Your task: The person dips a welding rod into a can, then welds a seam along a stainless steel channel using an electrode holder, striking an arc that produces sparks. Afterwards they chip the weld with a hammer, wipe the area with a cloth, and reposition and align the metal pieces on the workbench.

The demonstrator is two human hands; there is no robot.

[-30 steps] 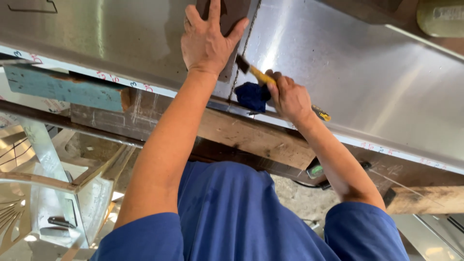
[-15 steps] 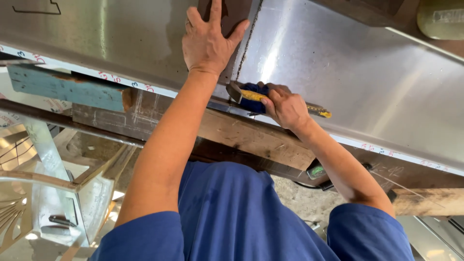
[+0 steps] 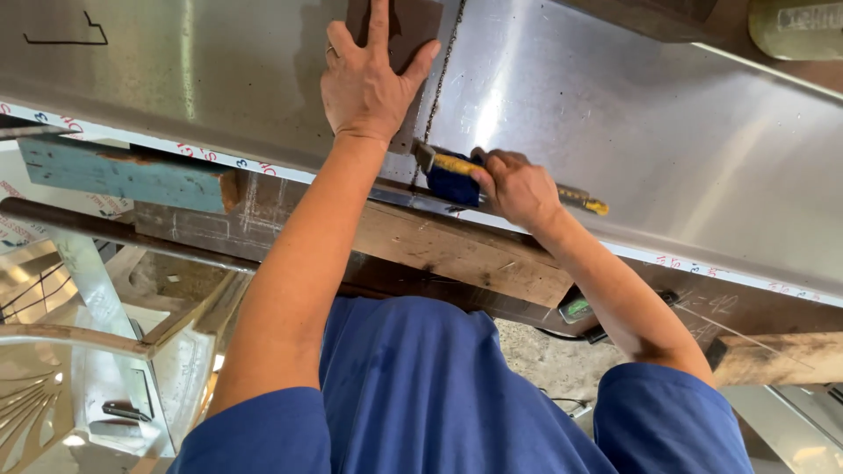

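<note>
Pressing my left hand (image 3: 373,83) flat on the dark brown block (image 3: 399,26), my right grip (image 3: 514,186) clenches the yellow-and-blue-handled tool (image 3: 457,175) at the shiny steel sheet's (image 3: 615,123) near edge, its jagged seam (image 3: 442,66) apparently unfinished.

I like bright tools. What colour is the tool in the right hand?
The tool in the right hand is yellow and blue, seen in the head view.

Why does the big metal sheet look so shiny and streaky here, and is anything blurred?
In the head view, the metal sheet mirrors overhead light as soft white glare streaks; the left hand casts a dim shadow beside the dark block. The right hand and yellow-handled tool look fairly sharp, while the top right corner is dark and soft.
</note>
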